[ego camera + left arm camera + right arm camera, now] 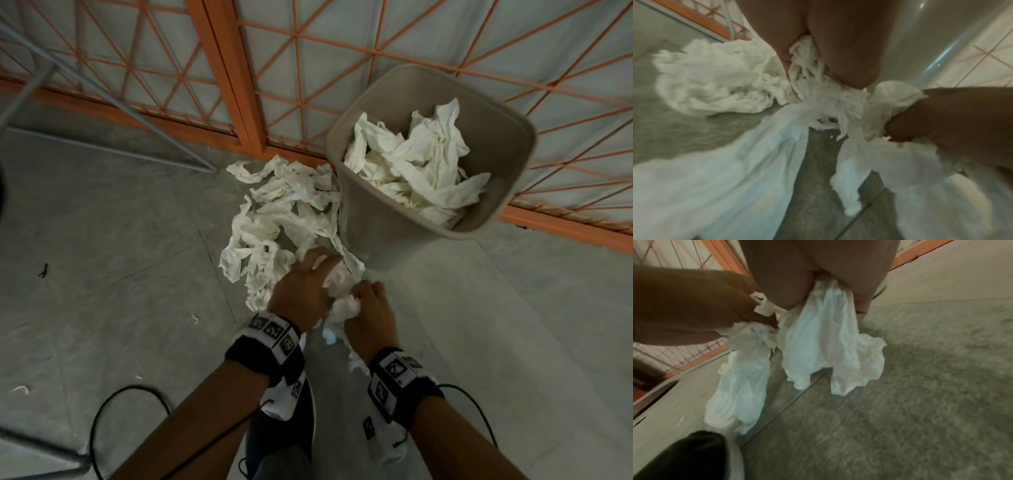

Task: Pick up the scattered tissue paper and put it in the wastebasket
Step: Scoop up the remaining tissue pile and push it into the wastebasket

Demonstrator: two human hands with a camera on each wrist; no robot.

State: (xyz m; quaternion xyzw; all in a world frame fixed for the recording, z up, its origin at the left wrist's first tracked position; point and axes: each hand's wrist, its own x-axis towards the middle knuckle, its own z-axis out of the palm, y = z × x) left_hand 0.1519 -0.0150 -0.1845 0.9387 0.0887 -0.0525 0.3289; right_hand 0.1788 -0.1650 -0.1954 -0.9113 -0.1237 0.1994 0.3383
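Observation:
A heap of crumpled white tissue paper (281, 212) lies on the grey floor, left of a beige wastebasket (376, 219) that holds more tissue (418, 161). My left hand (305, 287) and right hand (371, 305) are close together at the heap's near edge, each gripping a bunch of tissue (342, 298). In the left wrist view the left hand (830, 48) clamps tissue (807, 65) between fingers and palm. The right wrist view has the right hand (818, 272) holding a hanging sheet (826, 344) above the floor.
An orange lattice fence (239, 78) runs behind the wastebasket. A grey metal frame (113, 137) stands at the left. Black cables (113, 404) trail on the floor near my dark shoe (284, 438). Small paper scraps (20, 389) dot the floor at left.

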